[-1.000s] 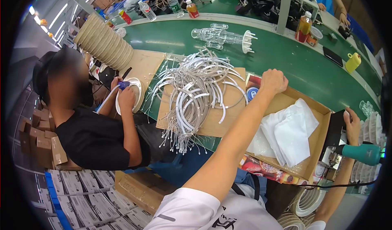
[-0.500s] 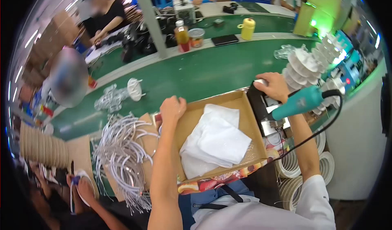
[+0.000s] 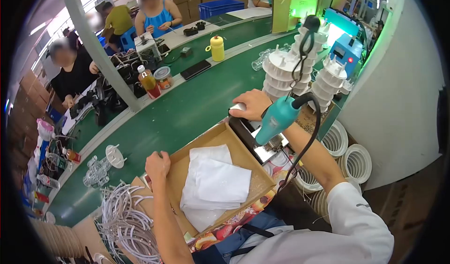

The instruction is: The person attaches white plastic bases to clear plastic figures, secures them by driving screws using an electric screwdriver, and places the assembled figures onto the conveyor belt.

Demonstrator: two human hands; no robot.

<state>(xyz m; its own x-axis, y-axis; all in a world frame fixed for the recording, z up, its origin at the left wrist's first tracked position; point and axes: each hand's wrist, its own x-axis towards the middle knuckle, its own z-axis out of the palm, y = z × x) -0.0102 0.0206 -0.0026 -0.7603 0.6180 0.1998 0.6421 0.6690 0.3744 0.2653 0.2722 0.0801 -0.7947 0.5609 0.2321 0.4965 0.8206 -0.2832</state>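
Note:
A shallow cardboard tray point(image 3: 221, 133) with folded white cloth-like sheets point(image 3: 220, 179) in it sits in front of me. My left hand point(image 3: 158, 165) is closed at the tray's far left corner, its fingertips partly hidden. My right hand point(image 3: 253, 103) curls over the far end of a black and metal fixture point(image 3: 243, 127) along the tray's right side, thumb by a white knob point(image 3: 238, 108). A teal electric screwdriver point(image 3: 276, 118) hangs above my right wrist. Left of my left forearm lies a bundle of white cables point(image 3: 129, 222).
Stacked white plastic parts point(image 3: 286, 71) stand on the green bench point(image 3: 187, 109) beyond my right hand. White rings point(image 3: 354, 163) are piled at the right. A clear part with a white disc point(image 3: 114, 156) lies at left. Bottles and a phone point(image 3: 196, 70) line the divider; co-workers sit beyond.
My view has turned to the right, so the bench and tray appear further left. Both hands keep their places at the tray and fixture. The co-worker's hands at lower left are out of view.

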